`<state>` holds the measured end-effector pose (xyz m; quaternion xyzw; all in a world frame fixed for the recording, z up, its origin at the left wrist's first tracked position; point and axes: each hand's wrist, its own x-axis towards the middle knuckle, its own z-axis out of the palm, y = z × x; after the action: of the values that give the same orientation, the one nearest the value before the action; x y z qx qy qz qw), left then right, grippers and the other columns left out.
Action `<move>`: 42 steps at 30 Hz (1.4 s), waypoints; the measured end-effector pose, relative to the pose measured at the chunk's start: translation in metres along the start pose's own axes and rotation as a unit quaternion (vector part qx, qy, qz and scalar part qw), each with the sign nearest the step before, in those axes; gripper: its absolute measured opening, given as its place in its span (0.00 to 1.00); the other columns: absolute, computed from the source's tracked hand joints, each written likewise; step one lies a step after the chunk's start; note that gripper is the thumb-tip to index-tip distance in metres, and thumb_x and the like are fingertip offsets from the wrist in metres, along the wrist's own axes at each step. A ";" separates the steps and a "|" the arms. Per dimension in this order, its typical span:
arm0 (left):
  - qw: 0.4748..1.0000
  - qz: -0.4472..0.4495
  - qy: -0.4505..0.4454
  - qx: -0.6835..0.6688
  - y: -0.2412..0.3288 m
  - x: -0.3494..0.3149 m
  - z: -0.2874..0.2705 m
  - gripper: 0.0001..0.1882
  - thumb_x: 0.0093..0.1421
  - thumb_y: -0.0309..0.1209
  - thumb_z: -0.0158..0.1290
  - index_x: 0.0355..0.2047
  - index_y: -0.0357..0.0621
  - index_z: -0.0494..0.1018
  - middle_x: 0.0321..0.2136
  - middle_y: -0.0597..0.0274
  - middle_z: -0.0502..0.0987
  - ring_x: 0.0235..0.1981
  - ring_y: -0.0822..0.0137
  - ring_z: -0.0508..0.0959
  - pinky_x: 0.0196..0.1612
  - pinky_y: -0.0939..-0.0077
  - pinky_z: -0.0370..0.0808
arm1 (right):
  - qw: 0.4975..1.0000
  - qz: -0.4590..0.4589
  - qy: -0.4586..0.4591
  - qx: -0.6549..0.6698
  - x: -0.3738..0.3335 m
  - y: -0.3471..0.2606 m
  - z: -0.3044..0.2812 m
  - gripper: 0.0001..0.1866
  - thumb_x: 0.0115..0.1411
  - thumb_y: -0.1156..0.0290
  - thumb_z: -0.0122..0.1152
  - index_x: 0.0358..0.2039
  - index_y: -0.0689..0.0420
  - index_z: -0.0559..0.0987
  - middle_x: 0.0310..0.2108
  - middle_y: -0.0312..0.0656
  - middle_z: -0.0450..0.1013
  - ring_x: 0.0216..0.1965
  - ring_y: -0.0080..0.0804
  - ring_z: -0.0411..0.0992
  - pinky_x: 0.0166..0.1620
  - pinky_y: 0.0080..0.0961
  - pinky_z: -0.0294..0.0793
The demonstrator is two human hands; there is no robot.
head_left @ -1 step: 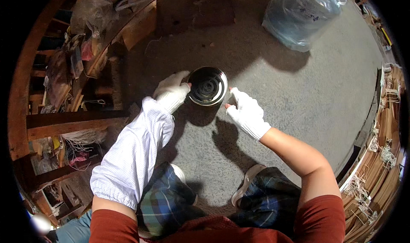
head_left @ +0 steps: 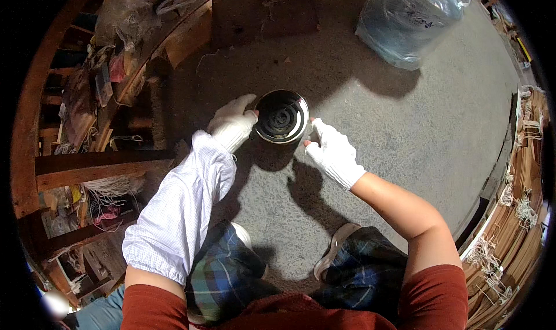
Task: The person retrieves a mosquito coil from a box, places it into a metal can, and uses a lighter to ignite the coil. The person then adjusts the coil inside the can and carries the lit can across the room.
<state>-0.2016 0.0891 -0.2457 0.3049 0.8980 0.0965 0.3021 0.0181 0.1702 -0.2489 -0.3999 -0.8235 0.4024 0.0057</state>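
Observation:
A round open tin (head_left: pixel 305 105) with a pale inner wall shows a dark spiral coil (head_left: pixel 282 117), like a mosquito coil, inside it. The tin stands out over the grey floor in front of me, its shadow just below it. My left hand (head_left: pixel 233 120), in a white knitted glove with bare fingertips, is closed on the tin's left side, thumb at the rim. My right hand (head_left: pixel 332 150), gloved likewise, is close to the tin's right side. Its thumb and forefinger are apart, the forefinger's tip almost at the rim; whether it touches cannot be told.
At the left stands a wooden rack (head_left: pixel 98 170) with scraps, plastic bags and strings (head_left: pixel 113 190). A large clear plastic bag (head_left: pixel 408 26) stands at the back right. Tied bundles of brown strips (head_left: pixel 521 237) lie along the right edge. My shoes (head_left: pixel 335 252) are below the hands.

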 end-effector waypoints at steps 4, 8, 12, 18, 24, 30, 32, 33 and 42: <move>0.998 -0.034 -0.021 -0.058 0.007 0.005 -0.003 0.22 0.63 0.35 0.46 0.58 0.53 0.67 0.51 0.60 0.75 0.51 0.64 0.75 0.53 0.71 0.69 | 0.999 -0.001 -0.018 -0.033 0.002 0.001 0.007 0.20 0.54 0.61 0.56 0.46 0.54 0.69 0.37 0.53 0.75 0.39 0.53 0.75 0.43 0.44 0.73; 0.998 -0.019 -0.023 -0.048 0.000 0.012 0.002 0.20 0.63 0.35 0.46 0.56 0.51 0.69 0.50 0.60 0.75 0.49 0.64 0.76 0.51 0.71 0.71 | 0.998 -0.010 -0.023 -0.055 0.004 0.002 0.010 0.22 0.54 0.61 0.56 0.48 0.55 0.68 0.37 0.53 0.75 0.38 0.53 0.75 0.43 0.45 0.73; 0.998 -0.023 -0.029 -0.054 -0.001 0.011 0.002 0.20 0.62 0.34 0.47 0.54 0.50 0.71 0.49 0.58 0.76 0.48 0.64 0.76 0.51 0.71 0.70 | 0.997 -0.024 -0.022 -0.072 0.005 -0.001 0.011 0.24 0.54 0.61 0.57 0.49 0.56 0.68 0.37 0.53 0.75 0.38 0.53 0.75 0.42 0.44 0.74; 0.999 -0.003 -0.014 -0.038 -0.008 0.014 0.005 0.19 0.60 0.35 0.49 0.52 0.49 0.73 0.46 0.57 0.77 0.48 0.62 0.76 0.51 0.71 0.70 | 0.995 -0.038 -0.008 -0.089 0.008 0.000 0.014 0.26 0.54 0.61 0.57 0.51 0.56 0.68 0.38 0.53 0.75 0.37 0.53 0.75 0.42 0.43 0.74; 1.000 -0.009 -0.018 -0.011 -0.010 0.010 0.001 0.19 0.58 0.38 0.51 0.50 0.50 0.74 0.42 0.58 0.79 0.43 0.62 0.78 0.47 0.71 0.72 | 0.995 -0.033 -0.027 -0.093 0.011 -0.004 0.010 0.27 0.53 0.62 0.58 0.54 0.56 0.68 0.38 0.52 0.75 0.38 0.52 0.75 0.43 0.42 0.74; 0.999 -0.026 -0.032 -0.030 -0.015 0.012 0.000 0.17 0.56 0.37 0.53 0.45 0.47 0.76 0.35 0.59 0.79 0.34 0.65 0.78 0.39 0.72 0.72 | 0.993 -0.035 -0.042 -0.103 0.012 -0.005 0.008 0.30 0.53 0.62 0.56 0.57 0.56 0.66 0.38 0.51 0.75 0.39 0.52 0.75 0.44 0.42 0.74; 0.998 -0.012 -0.038 -0.046 -0.016 0.011 -0.002 0.16 0.54 0.37 0.53 0.42 0.45 0.77 0.32 0.58 0.79 0.33 0.65 0.78 0.38 0.71 0.72 | 0.992 -0.035 -0.044 -0.109 0.013 -0.005 0.008 0.31 0.53 0.62 0.56 0.58 0.56 0.65 0.39 0.52 0.75 0.39 0.51 0.75 0.44 0.42 0.74; 0.998 -0.008 -0.039 -0.053 -0.014 0.009 -0.003 0.15 0.53 0.36 0.53 0.39 0.45 0.78 0.32 0.58 0.79 0.32 0.64 0.78 0.37 0.70 0.72 | 0.992 -0.035 -0.044 -0.113 0.013 -0.004 0.008 0.32 0.53 0.62 0.56 0.59 0.56 0.64 0.39 0.52 0.75 0.39 0.51 0.74 0.43 0.41 0.74; 0.997 -0.020 -0.064 -0.035 -0.021 0.012 -0.007 0.14 0.51 0.37 0.56 0.36 0.44 0.78 0.26 0.61 0.78 0.28 0.66 0.77 0.33 0.72 0.72 | 0.991 -0.058 -0.038 -0.119 0.016 -0.003 0.007 0.31 0.54 0.62 0.55 0.59 0.55 0.65 0.37 0.51 0.75 0.38 0.50 0.75 0.40 0.42 0.75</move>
<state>-0.2237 0.0797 -0.2537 0.2816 0.8791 0.1019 0.3709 0.0029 0.1754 -0.2563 -0.3337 -0.8869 0.3156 -0.0493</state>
